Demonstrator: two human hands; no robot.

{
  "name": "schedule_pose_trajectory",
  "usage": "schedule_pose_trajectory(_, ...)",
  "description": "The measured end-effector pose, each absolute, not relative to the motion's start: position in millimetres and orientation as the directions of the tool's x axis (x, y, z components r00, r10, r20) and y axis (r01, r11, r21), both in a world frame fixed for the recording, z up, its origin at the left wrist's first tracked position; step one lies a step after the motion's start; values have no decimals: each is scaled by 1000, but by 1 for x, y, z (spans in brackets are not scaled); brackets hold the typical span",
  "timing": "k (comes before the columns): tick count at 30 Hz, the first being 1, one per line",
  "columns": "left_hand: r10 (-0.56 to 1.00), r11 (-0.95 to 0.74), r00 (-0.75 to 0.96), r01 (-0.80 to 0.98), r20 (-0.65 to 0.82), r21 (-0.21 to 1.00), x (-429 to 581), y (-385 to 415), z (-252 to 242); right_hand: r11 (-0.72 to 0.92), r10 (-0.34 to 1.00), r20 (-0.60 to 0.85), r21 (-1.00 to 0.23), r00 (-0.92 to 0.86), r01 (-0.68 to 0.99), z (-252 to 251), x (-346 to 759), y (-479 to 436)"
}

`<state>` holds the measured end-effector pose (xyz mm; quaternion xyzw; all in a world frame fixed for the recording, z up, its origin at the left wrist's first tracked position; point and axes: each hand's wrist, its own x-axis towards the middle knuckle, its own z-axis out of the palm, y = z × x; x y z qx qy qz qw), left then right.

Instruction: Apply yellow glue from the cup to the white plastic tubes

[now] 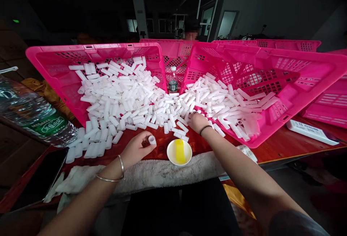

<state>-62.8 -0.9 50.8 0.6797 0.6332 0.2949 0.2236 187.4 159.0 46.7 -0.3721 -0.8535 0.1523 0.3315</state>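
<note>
My left hand (138, 147), with a silver bangle on its wrist, holds a short white tube (152, 140) between thumb and fingers, its open end showing. My right hand (198, 123), a dark band at the wrist, reaches into the near edge of the white tube pile (217, 98); its fingertips are partly hidden among the tubes. Between my forearms sits a small white bowl (170, 152) with a yellow piece (179, 151) lying in it. More white tubes (121, 98) spill from the left basket onto the red table.
Two tilted pink baskets (46, 64) (311, 70) stand left and right, with a small bottle (173, 82) between them. A large water bottle (46, 120) and a dark phone (40, 178) lie left. A towel (151, 172) covers the front edge. A white box (311, 131) lies right.
</note>
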Motion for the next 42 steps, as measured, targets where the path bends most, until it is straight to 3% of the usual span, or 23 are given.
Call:
schedule_pose_trajectory(2,996,-62,-4,662,86,747,-61,-13,49,608,791,443,-501,-421,615,51,202,145)
schedule_pose_trajectory(4,998,-49,11,672,57,739,-66,-24,45,576,817,426,-551,-389,604,56,222,122)
schedule_pose_trajectory(9,993,-91,118,855,-21,510,-71,-33,31,579,698,269,-758,-664,302,50,251,68)
schedule_pose_trajectory(12,993,-74,101,934,-60,348,-63,-27,30,661,622,281,-689,-731,298,33,241,62)
schedule_pose_trajectory(14,994,-85,102,944,-37,318,-56,-21,32,747,588,337,-576,-735,332,21,231,67)
schedule_pose_trajectory(17,993,-106,114,907,4,407,-44,-17,33,828,538,419,-427,-731,365,7,220,75)
schedule_pose_trajectory(19,992,-114,128,863,4,493,-36,-17,32,846,518,454,-393,-725,360,1,217,78)
schedule_pose_trajectory(25,987,-155,136,730,81,666,-12,-17,20,716,591,432,-669,-682,197,-2,218,77)
schedule_pose_trajectory(28,978,-196,192,687,85,700,-3,-14,12,476,702,276,-868,-656,143,0,219,74)
schedule_pose_trajectory(30,973,-216,212,676,96,704,1,-11,8,329,743,141,-928,-654,174,2,220,71)
schedule_pose_trajectory(32,976,-209,193,671,104,711,3,-8,5,404,736,147,-879,-661,255,4,221,68)
schedule_pose_trajectory(35,982,-186,152,658,113,730,5,-6,4,677,635,349,-681,-689,279,7,223,63)
schedule_pose_trajectory(37,982,-190,142,648,127,737,5,-6,3,773,552,443,-589,-707,235,7,224,61)
schedule_pose_trajectory(39,982,-190,134,646,136,740,4,-6,1,769,543,460,-608,-702,197,5,224,59)
schedule_pose_trajectory(42,982,-187,122,646,142,740,4,-6,-1,605,654,361,-777,-665,173,0,225,56)
